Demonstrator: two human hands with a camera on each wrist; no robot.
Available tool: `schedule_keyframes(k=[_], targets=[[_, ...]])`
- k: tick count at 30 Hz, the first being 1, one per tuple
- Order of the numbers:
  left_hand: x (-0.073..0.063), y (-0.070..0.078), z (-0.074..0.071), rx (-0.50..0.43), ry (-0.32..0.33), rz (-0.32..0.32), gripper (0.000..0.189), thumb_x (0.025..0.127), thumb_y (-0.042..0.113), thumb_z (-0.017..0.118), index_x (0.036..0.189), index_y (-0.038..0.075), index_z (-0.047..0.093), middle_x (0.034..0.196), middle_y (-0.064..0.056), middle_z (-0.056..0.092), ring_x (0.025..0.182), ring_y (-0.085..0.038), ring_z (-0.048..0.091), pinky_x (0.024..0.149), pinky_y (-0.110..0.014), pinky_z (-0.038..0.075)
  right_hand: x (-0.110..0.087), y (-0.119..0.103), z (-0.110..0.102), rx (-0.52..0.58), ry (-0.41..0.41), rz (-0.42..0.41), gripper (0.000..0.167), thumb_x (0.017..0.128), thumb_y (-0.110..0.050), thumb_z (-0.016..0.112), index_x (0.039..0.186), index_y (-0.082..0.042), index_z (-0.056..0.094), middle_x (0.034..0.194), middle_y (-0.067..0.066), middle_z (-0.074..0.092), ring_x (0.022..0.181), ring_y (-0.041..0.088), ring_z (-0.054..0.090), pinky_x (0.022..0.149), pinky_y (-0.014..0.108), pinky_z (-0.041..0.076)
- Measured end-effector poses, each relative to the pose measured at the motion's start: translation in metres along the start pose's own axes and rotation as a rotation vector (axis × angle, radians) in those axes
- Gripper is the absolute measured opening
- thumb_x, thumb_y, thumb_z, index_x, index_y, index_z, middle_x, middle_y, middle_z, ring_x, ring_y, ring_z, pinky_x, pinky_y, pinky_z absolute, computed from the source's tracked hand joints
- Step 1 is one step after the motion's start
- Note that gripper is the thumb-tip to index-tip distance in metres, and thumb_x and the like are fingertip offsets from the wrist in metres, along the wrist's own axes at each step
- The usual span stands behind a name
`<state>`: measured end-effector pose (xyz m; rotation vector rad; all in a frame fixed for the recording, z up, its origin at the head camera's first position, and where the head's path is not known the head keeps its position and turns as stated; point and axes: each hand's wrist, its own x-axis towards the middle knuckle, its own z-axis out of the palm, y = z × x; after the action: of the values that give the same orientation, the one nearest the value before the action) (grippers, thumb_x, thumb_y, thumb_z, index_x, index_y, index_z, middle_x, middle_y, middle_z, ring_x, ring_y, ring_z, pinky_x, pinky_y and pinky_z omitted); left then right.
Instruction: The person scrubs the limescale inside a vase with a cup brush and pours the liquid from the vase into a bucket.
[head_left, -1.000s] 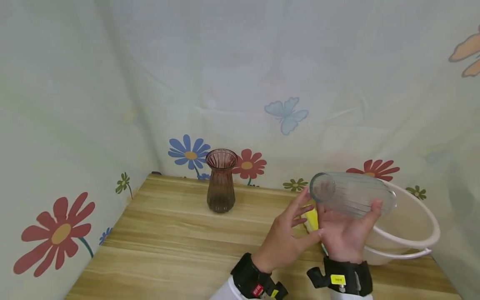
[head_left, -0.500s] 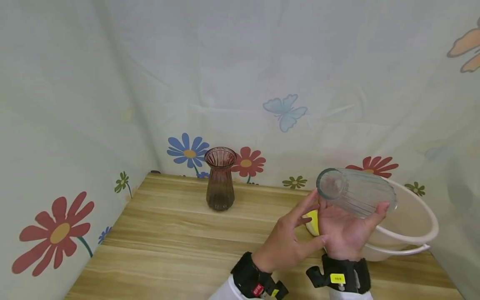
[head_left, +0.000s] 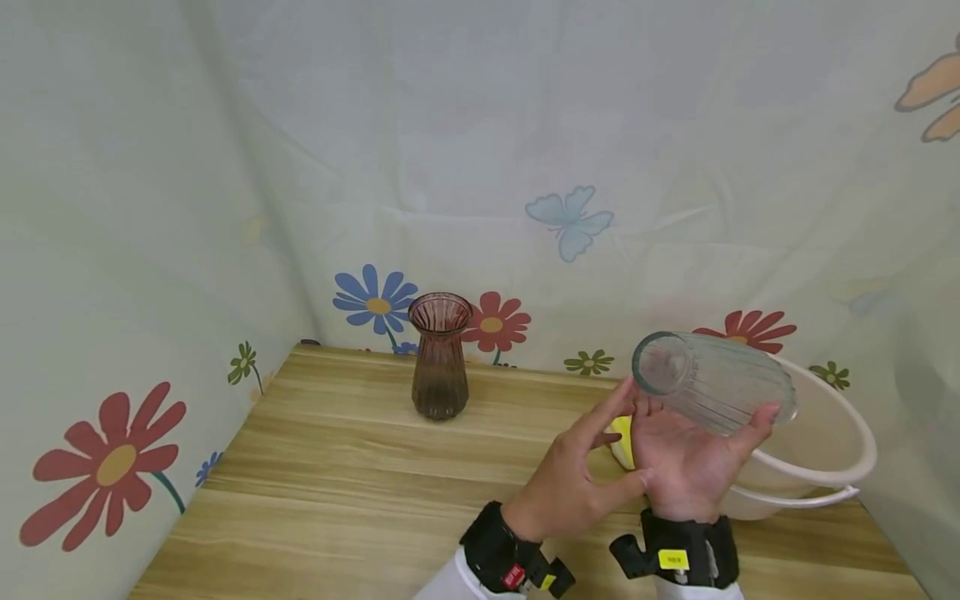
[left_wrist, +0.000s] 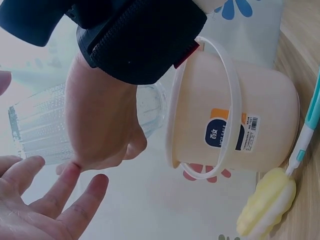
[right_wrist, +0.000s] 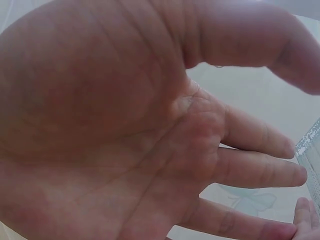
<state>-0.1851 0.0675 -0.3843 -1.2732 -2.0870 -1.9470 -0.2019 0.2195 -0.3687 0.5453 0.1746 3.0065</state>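
Observation:
A clear ribbed glass vase lies tilted sideways in the air, its thick round end towards the left. My right hand holds it from below, palm up, with the thumb along its right part. The other right fingers are partly hidden behind the glass in the head view. My left hand has its fingers spread; a fingertip reaches the vase's round end, and the thumb lies close to my right palm. Beyond the hands, a bottle brush's yellow sponge head rests on the table, its teal handle visible in the left wrist view.
A pale bucket with its handle lowered stands at the right, behind the vase. A purplish-brown glass vase stands upright near the back of the wooden table. A flower-printed curtain hangs behind and at both sides.
The clear vase has shifted slightly right and turned a little, showing more of its round end. My left hand has followed it slightly; the grip looks the same.

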Motion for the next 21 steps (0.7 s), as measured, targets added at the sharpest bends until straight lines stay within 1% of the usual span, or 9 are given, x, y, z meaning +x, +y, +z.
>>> schedule_keyframes(k=[6, 13, 17, 21], targets=[[-0.0001, 0.0005, -0.0006, -0.003, -0.007, -0.013, 0.087, 0.099, 0.016, 0.066, 0.166, 0.032, 0.013, 0.172, 0.008, 0.023, 0.152, -0.017, 0.038, 0.116, -0.035, 0.045, -0.0002, -0.0006, -0.0001, 0.013, 0.009, 0.003, 0.076, 0.093, -0.062, 0.065, 0.154, -0.029, 0.033, 0.157, 0.004, 0.045, 0.142, 0.029, 0.048, 0.118, 0.042, 0.042], [0.0002, 0.0002, -0.0009, 0.008, -0.012, -0.002, 0.086, 0.100, 0.016, 0.066, 0.166, 0.030, 0.013, 0.172, 0.006, 0.023, 0.152, -0.017, 0.037, 0.115, -0.031, 0.045, -0.0009, -0.0013, -0.0007, -0.002, 0.042, -0.002, 0.076, 0.093, -0.063, 0.064, 0.153, -0.030, 0.033, 0.157, 0.003, 0.046, 0.144, 0.026, 0.047, 0.119, 0.040, 0.041], [0.0001, 0.0000, -0.0008, 0.008, -0.016, 0.001, 0.086, 0.100, 0.016, 0.066, 0.167, 0.030, 0.013, 0.172, 0.005, 0.024, 0.152, -0.018, 0.037, 0.115, -0.032, 0.045, -0.0006, -0.0014, -0.0009, 0.005, 0.038, 0.003, 0.077, 0.092, -0.063, 0.065, 0.154, -0.029, 0.033, 0.157, 0.002, 0.046, 0.145, 0.025, 0.045, 0.119, 0.040, 0.040], [0.0000, 0.0004, -0.0010, 0.012, -0.021, 0.003, 0.087, 0.099, 0.016, 0.066, 0.167, 0.030, 0.013, 0.171, 0.005, 0.025, 0.151, -0.018, 0.037, 0.114, -0.032, 0.046, 0.0001, -0.0016, -0.0016, -0.001, 0.026, 0.001, 0.077, 0.092, -0.062, 0.065, 0.154, -0.029, 0.033, 0.157, 0.003, 0.046, 0.145, 0.026, 0.046, 0.118, 0.041, 0.041]])
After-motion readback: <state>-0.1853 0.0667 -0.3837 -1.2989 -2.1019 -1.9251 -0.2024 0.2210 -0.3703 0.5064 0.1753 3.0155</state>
